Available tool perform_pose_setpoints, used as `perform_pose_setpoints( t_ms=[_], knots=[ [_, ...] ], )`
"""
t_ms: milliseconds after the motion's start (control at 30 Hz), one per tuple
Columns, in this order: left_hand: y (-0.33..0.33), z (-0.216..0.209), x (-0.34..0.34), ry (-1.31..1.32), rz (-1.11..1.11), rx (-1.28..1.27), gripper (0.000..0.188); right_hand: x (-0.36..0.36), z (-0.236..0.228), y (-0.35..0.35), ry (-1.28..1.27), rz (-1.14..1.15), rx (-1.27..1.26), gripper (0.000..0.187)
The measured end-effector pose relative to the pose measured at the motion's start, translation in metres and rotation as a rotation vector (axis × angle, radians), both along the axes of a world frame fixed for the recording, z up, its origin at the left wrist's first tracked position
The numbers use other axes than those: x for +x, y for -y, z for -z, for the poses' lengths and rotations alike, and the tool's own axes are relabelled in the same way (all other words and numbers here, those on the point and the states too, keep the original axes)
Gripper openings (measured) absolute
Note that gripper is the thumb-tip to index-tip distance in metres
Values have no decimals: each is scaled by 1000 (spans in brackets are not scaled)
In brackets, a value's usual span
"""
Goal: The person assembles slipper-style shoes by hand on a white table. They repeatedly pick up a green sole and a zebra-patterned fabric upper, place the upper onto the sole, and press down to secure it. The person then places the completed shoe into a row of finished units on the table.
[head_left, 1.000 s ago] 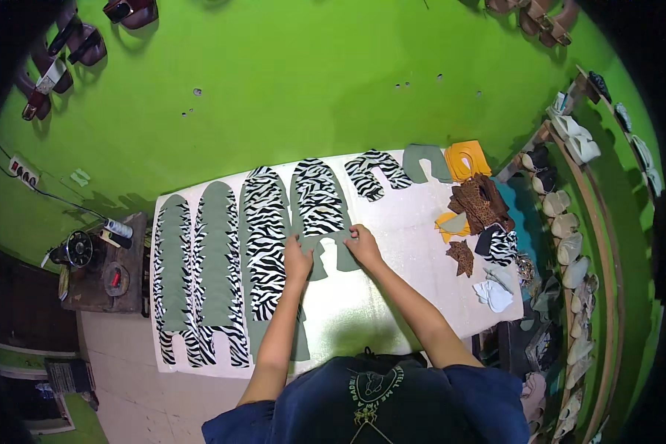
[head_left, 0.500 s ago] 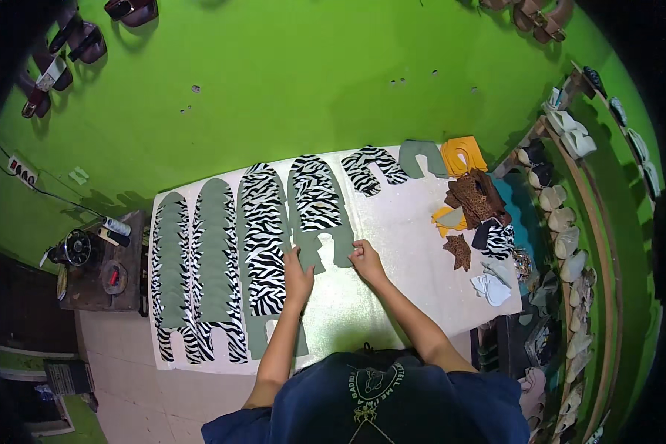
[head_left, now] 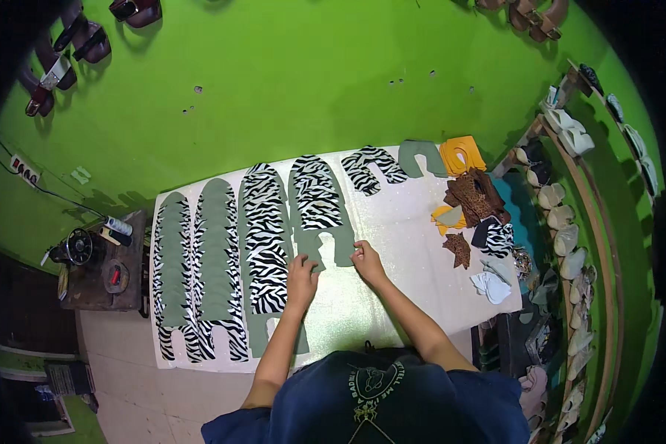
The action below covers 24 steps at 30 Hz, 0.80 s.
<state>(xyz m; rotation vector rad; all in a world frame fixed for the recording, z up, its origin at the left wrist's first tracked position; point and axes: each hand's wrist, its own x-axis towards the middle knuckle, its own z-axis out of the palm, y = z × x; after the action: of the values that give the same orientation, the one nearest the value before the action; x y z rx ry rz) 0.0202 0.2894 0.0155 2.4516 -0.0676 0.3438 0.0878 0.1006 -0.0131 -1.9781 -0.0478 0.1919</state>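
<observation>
Grey-green U-shaped piece (head_left: 342,247) sits flat on the counter (head_left: 414,229), at the lower end of our zebra-print column (head_left: 318,194), legs toward us. Its curved end meets the zebra edge; we can't tell which layer is on top.

What changed: over the last second our right hand (head_left: 368,265) dropped from the upper right of the piece to partway down its right leg, and has barely moved in the last half second. Our left hand (head_left: 300,285) has since slid down and inward to the foot of the left leg. Piece itself looks about where it was against the column; the small shift in view seems to be the head camera.

Fingers: left ones bent and slightly parted at the leg; right thumb and index close together at the outer edge. Can't tell if either is gripping.

Our read: position nearly settled, this looks like trimming alignment rather than carrying.

Neighbouring zebra column (head_left: 266,222) lies just left, also ending in a grey-green piece. Loose zebra piece (head_left: 357,166), loose grey-green piece (head_left: 407,159) and yellow stack (head_left: 475,149) sit along the wall side, clear of both hands.
</observation>
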Motion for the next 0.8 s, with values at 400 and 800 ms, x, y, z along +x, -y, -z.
perform_pose_setpoints(
  t_ms=[400,800],
  knots=[
    [10,-8,-10,45,-2,82,17,-14,-13,2,214,-1,-214,31],
    [80,-24,21,143,239,18,14,-33,-36,58,130,43,-274,27]
  ],
)
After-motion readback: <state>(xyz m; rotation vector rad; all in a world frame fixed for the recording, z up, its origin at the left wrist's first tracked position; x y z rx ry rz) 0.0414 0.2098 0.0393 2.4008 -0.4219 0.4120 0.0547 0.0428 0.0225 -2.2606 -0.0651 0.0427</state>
